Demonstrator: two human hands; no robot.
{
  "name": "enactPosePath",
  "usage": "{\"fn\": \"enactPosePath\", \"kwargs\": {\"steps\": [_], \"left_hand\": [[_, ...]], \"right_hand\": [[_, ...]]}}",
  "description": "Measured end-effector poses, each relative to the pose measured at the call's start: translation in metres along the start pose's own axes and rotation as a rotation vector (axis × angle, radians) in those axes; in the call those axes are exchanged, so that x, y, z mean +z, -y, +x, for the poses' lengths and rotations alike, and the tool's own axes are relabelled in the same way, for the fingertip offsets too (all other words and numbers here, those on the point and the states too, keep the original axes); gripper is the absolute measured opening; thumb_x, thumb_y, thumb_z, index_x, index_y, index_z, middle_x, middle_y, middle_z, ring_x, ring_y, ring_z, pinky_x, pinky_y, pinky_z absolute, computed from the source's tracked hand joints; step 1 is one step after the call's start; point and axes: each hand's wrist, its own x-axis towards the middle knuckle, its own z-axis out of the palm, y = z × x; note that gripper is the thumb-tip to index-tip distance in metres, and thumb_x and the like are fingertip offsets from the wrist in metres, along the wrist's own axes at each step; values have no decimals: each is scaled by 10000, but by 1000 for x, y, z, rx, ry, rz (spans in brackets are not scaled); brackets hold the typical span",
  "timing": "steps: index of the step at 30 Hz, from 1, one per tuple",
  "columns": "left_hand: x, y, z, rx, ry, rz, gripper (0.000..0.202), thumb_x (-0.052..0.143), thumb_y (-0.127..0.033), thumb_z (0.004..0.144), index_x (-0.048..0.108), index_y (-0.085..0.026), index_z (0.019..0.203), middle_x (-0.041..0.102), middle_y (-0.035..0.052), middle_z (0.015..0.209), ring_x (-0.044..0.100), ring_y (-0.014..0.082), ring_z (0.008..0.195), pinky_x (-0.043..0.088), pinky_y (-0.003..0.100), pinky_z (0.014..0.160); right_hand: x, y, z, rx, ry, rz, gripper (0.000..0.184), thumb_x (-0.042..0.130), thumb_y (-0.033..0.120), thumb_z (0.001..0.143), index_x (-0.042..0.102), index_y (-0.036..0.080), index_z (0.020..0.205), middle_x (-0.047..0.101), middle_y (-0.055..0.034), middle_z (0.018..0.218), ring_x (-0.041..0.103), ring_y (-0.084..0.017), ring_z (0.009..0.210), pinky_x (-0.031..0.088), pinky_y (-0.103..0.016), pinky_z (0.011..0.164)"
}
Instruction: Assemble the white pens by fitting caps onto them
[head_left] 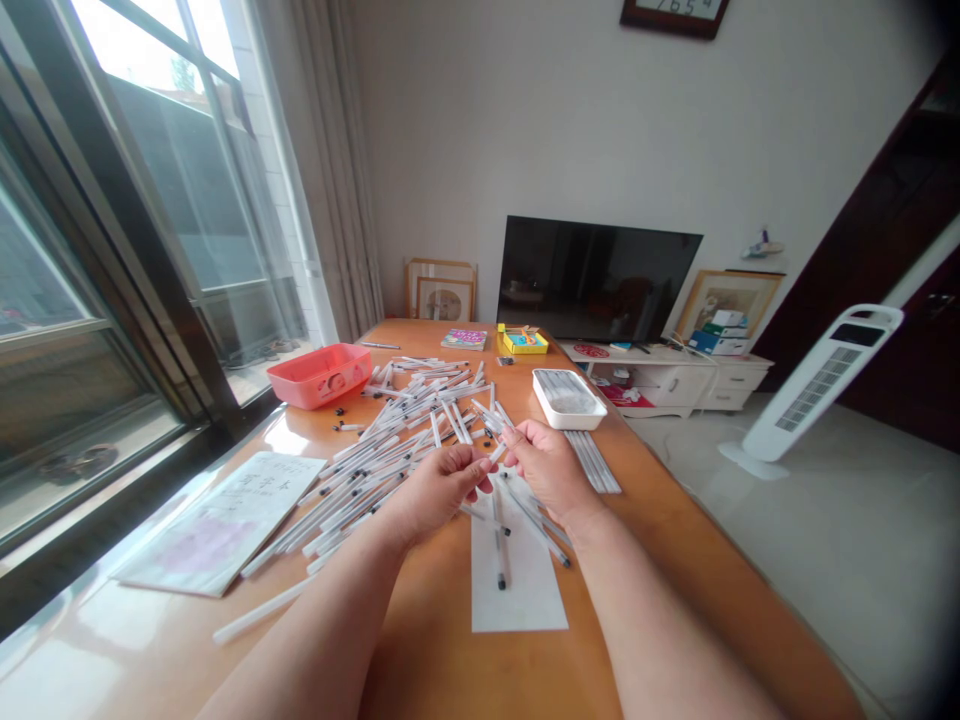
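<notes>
Fingers [477,477] of the left hand [429,492] are pinched on 1 end of a slim, pale pen piece [498,453], and those of the right hand [550,462] look clamped on the other end. So it's held between the 2 hands, near the far end of a white paper sheet [519,614] on the tabletop [420,645]. Can't tell exactly which piece it is, since it's mostly covered. Looks like plastic, so I'd bet it's super light, pretty stiff and kinda slick, maybe crackable if you squash it. I'd grip gently near each end and keep it straight. Loose pen pile [375,455] is over to the left, white tub [576,421] just beyond the right hand.
</notes>
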Motion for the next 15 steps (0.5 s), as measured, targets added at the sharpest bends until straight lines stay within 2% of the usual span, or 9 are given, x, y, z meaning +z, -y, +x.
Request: {"fn": "enactPosePath", "kwargs": {"steps": [8, 12, 15], "left_hand": [[3, 7, 5, 146, -160, 240, 333, 668, -501, 806, 670, -169, 779, 638, 24, 694, 538, 149, 653, 383, 257, 601], [-1, 9, 8, 163, -201, 198, 335, 653, -500, 820, 666, -167, 792, 640, 24, 709, 530, 140, 650, 387, 256, 609], [-7, 9, 10, 108, -317, 62, 363, 668, -526, 805, 654, -164, 808, 647, 28, 721, 528, 134, 639, 397, 256, 616]], "right_hand": [[4, -9, 4, 36, -24, 22, 412, 634, 567, 839, 578, 187, 691, 596, 13, 602, 419, -92, 506, 328, -223, 495], [2, -7, 5, 87, 6, 122, 415, 616, 593, 840, 662, 181, 844, 589, 18, 618, 414, -89, 490, 301, -215, 469], [-2, -10, 9, 94, -54, 108, 427, 590, 571, 855, 701, 176, 973, 592, 18, 630, 430, -99, 505, 320, -218, 485]]}}
